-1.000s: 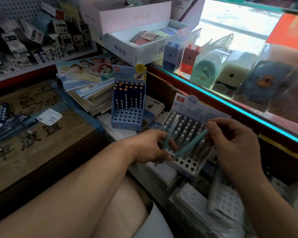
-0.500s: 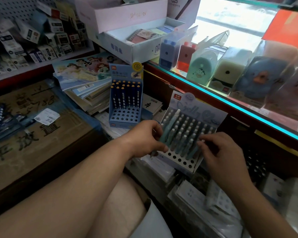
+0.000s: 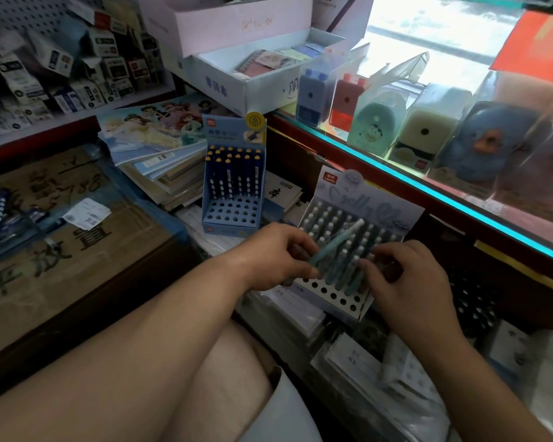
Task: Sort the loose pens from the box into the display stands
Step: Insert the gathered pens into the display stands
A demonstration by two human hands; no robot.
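The left hand point(image 3: 278, 255) pinches a loose teal pen point(image 3: 334, 245), slanted across the pale display stand point(image 3: 361, 250) lying between both hands. The right hand point(image 3: 409, 282) presses its curled fingers on seated pens at the stand's near right; whether it pinches one, I cannot tell. The stand leans on uneven stationery packs, so a hard push into a near-row hole point(image 3: 324, 290) could tip or slide it. The slanted pen may knock neighbours loose. The blue stand point(image 3: 233, 183) sits beyond the left hand, untouched.
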